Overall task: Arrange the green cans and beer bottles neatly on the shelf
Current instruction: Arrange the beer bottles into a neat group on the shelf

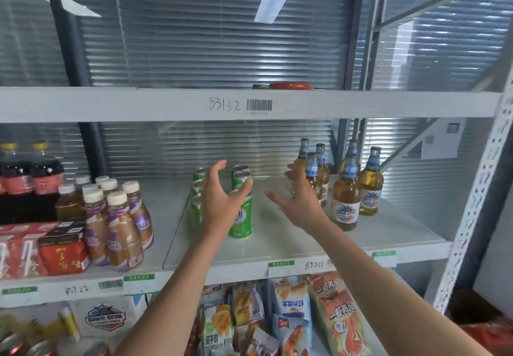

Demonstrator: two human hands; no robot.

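Observation:
Several green cans (242, 217) stand in two short rows on the middle shelf (277, 244). My left hand (222, 203) is raised in front of them with fingers spread, holding nothing and hiding part of the left row. Several amber beer bottles (345, 203) with blue neck labels stand in a loose cluster to the right. My right hand (299, 203) is open between the cans and the bottles, its fingers close to the nearest bottle, empty.
Purple-labelled coffee bottles (119, 217), red cartons (63, 253) and dark cola bottles (30, 181) fill the shelf's left part. Snack bags (291, 314) lie on the shelf below. The upper shelf beam (166, 104) runs overhead. A white perforated upright (477, 203) bounds the right side.

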